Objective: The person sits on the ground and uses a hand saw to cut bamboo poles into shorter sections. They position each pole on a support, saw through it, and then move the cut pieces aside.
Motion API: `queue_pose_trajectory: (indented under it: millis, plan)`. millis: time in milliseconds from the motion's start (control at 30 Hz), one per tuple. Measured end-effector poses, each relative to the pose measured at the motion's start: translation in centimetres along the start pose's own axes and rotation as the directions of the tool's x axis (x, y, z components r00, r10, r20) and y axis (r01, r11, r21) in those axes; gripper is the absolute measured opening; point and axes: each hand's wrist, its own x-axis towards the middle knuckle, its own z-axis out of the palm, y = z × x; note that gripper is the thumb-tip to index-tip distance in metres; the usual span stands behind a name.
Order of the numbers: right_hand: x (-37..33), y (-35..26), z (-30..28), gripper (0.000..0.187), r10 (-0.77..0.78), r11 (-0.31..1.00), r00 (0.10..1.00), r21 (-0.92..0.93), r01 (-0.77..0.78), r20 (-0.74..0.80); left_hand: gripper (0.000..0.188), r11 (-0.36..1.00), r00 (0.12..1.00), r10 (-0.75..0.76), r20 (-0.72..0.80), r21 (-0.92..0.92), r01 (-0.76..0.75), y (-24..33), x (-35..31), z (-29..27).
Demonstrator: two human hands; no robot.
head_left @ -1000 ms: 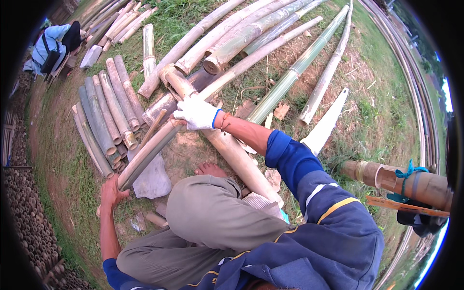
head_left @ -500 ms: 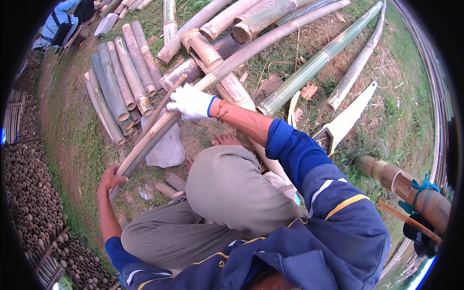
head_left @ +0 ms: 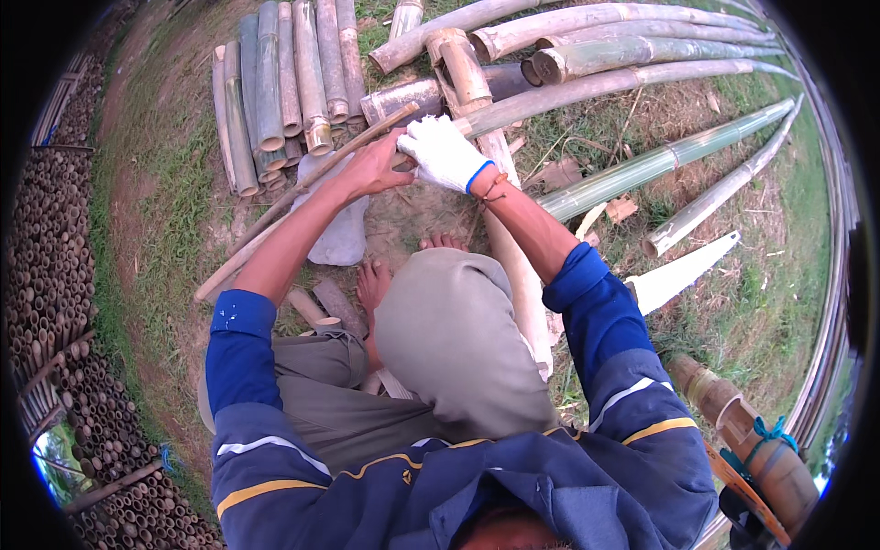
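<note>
A long bamboo pole [head_left: 587, 103] runs from the upper right, under my hands, down to the lower left. My right hand [head_left: 442, 152], in a white glove with a blue cuff, is closed around it. Right beside it, my bare left hand [head_left: 378, 169] curls over the same pole, thumb toward the glove; part of its grip is hidden. A thin brown stick [head_left: 298, 191] lies along the pole, its tip rising past my left hand. Under the hands, a notched bamboo post [head_left: 502, 206] slopes down past my right knee.
Cut bamboo lengths [head_left: 268, 82] lie in a row at upper left. A flat grey stone [head_left: 337, 234] is near my feet. To the right are a handsaw [head_left: 683, 275], a green bamboo pole [head_left: 674, 156] and a thick bamboo tube [head_left: 733, 417] with a blue tie.
My left hand has left the pole's lower left end and come up beside the gloved right hand. The view has turned, so the scene sits further right. My right hand stays on the pole.
</note>
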Motion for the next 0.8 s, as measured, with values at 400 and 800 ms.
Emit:
queue_pose_trajectory:
  millis: [400,800]
  plan:
    - [-39.7,-6.0,-7.9,0.047,0.882,0.404,0.424,-0.135,-0.905,-0.207,0.076,0.963,0.967,-0.203,-0.156,0.148,0.226,3.8,4.3,3.3]
    - [-47.1,-5.6,-2.3,0.061,0.948,0.112,0.186,-0.277,-0.954,-0.258,0.065,0.924,0.942,-0.306,-0.137,0.193,0.329,7.0,5.8,3.1]
